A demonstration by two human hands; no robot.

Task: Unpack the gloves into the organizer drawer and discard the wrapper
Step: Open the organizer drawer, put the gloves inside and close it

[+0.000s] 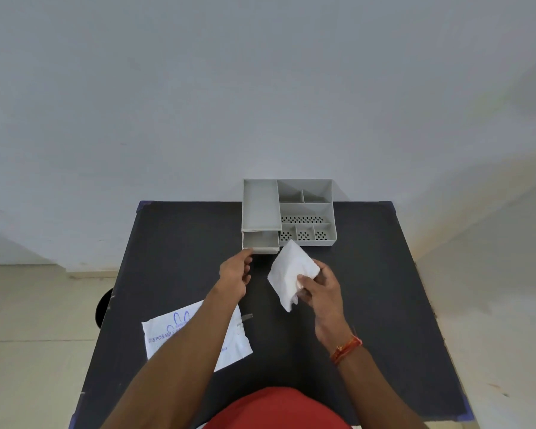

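Note:
A grey plastic organizer (305,209) stands at the far middle of the black table. Its small drawer (260,242) at the lower left is pulled out part way. My left hand (234,275) is at the drawer's front left corner, fingertips touching its front edge. My right hand (317,287) holds a folded white bundle of gloves (291,272) just in front of the organizer, to the right of the drawer. The white wrapper (161,339) with blue print lies flat at the table's left edge, partly hidden under my left forearm.
A small grey strip (247,317) lies on the table (384,274) beside the wrapper. A dark round object (102,308) sits on the floor past the table's left edge. A pale wall rises right behind the organizer.

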